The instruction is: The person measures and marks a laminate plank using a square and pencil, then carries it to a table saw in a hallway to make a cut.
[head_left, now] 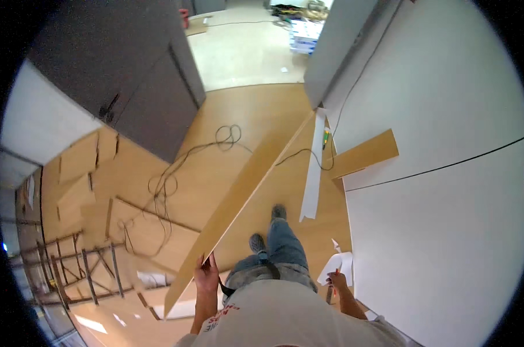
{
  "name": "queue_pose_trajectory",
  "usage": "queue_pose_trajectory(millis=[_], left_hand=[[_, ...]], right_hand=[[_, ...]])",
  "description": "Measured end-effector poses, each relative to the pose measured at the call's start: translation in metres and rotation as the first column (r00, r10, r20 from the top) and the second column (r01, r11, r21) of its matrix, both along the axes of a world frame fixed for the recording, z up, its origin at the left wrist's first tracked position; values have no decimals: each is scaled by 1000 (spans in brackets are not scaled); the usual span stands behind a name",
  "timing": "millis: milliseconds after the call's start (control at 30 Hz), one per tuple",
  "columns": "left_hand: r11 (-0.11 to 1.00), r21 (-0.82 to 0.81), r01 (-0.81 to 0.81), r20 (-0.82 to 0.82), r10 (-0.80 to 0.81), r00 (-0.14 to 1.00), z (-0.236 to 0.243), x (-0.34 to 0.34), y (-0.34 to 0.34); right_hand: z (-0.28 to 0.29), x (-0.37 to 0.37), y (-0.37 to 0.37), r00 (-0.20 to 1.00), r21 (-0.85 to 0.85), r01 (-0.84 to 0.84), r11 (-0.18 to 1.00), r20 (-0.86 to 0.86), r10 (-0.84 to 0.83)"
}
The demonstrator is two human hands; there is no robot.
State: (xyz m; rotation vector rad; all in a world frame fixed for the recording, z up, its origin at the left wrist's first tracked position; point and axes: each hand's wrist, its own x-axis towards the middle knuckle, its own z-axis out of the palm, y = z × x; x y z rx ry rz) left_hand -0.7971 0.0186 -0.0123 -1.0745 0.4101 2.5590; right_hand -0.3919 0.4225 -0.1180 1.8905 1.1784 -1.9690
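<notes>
A long wood-coloured board (239,191) slants across the view from the lower left up toward the doorway. My left hand (207,274) grips it by its edge near the lower end, fingers closed round it. My right hand (336,280) is low at my right side, closed on a thin red pencil (337,270); its small size leaves the exact kind unsure. Beside that hand a white sheet (345,263) lies near the wall. A long white strip (313,168) rests on the floor right of the board, with a green-handled tool (326,136) next to it.
A short wooden piece (366,154) leans at the white wall (429,115). Dark cable (181,159) loops over the floor left of the board. Metal scaffolding (85,266) and cut panels (80,168) are at the left. A grey door (117,69) flanks the doorway; boxes (303,37) stand beyond.
</notes>
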Motion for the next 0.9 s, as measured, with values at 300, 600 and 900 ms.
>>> queue_pose_trajectory(millis=[300, 600, 900], left_hand=[[986, 119, -115, 77, 106, 991, -1, -226, 138], [980, 161, -117, 96, 103, 990, 33, -431, 259], [857, 506, -101, 79, 71, 994, -42, -663, 331]], right_hand=[[-90, -240, 147, 959, -525, 109, 844, -169, -228], [-13, -590, 340, 955, 308, -109, 945, -233, 185], [5, -842, 421, 942, 540, -319, 779, 89, 324]])
